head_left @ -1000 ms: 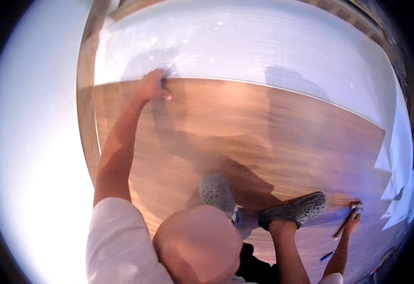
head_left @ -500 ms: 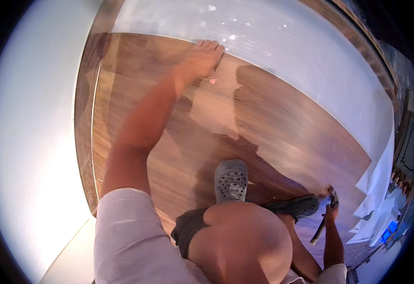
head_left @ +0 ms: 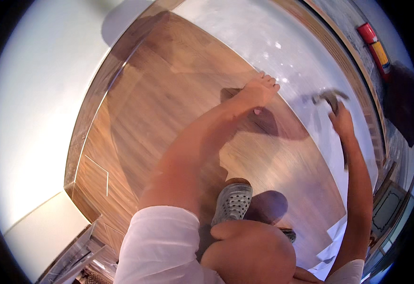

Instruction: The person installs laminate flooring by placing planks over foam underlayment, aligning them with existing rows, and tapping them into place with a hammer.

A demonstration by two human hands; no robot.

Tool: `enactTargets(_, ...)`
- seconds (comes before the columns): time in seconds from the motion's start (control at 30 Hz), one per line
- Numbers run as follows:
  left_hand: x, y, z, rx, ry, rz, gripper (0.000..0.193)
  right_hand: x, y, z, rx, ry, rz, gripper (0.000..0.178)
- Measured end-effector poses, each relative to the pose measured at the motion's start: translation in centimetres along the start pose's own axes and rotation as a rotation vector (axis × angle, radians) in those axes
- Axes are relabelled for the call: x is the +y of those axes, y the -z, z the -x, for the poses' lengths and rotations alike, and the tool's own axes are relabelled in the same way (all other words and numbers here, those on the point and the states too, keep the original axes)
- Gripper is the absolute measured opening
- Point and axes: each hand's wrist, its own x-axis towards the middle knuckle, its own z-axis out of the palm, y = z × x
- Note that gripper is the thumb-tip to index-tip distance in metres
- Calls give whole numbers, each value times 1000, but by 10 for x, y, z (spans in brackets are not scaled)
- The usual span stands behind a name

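Note:
My left hand [head_left: 259,92] lies on the wood-look floor planks [head_left: 183,80], its fingers stretched over the outer plank edge where the boards meet a white sheet. The thumb rests lower on the plank surface. In my right hand [head_left: 343,120] is a claw hammer [head_left: 331,97], held near its head over the white sheet [head_left: 245,28], apart from the plank edge. Much of the hammer's handle is hidden behind my hand and forearm. A grey clog [head_left: 234,201] on my foot stands on the planks between my arms.
A white wall [head_left: 41,104] with a dark baseboard [head_left: 91,99] borders the planks on the left. Beyond the sheet at right runs a wooden edge strip [head_left: 332,35]. A red and yellow tube [head_left: 376,49] lies past it. Crumpled white sheeting [head_left: 327,255] is at the lower right.
My right hand has brought the hammer up from beside my foot to over the white sheet. My left hand stays on the plank edge while the view has turned.

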Motion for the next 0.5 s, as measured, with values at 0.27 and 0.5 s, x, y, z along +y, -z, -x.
enactTargets(0.27,5,-7,-3,157,-13,-52,80,-147,-18,-164,-275,104,-99,29)
enactTargets(0.5,-3,-24,0,229,-17,-67,89,-183,-44,-176,-385,258,-96,26)
